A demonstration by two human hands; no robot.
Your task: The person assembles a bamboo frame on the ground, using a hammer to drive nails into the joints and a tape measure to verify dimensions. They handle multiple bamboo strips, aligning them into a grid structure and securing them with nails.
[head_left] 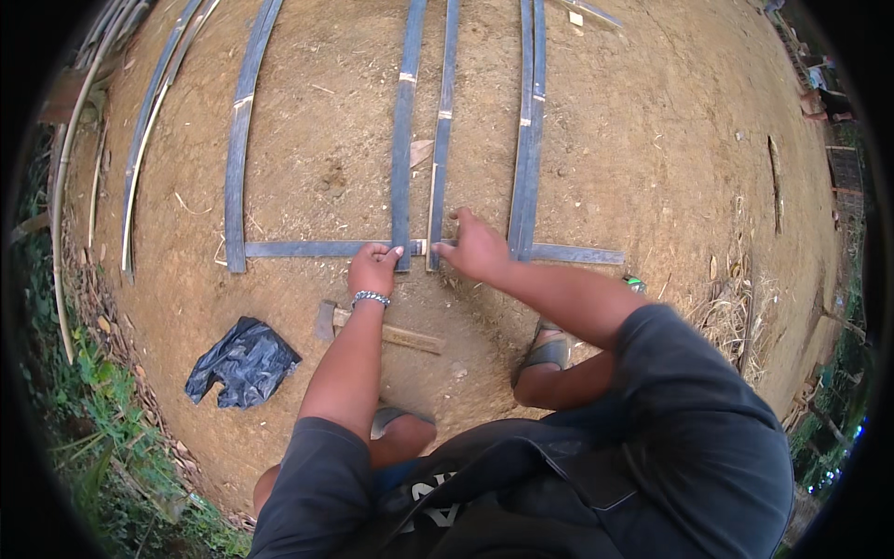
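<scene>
Long dark-grey split bamboo slats lie on bare ground, running away from me. My left hand (372, 270), with a chain bracelet at the wrist, pinches the near end of a wide slat (401, 168) where it lies over a crosswise slat (303, 249). A narrower slat (442, 140) lies just to the right, its near end on the same crosspiece. My right hand (477, 247) is beside that narrower slat, thumb at its near end, index finger stretched forward, nothing held. Two slats lie side by side (526, 158) farther right, partly behind my right hand.
An axe (391, 334) with a wooden handle lies in front of my legs. A crumpled black plastic bag (244, 363) is to its left. Another slat (239, 158) crosses the crosspiece's left end. More bamboo strips (154, 140) lie at far left; dry straw (731, 317) at right.
</scene>
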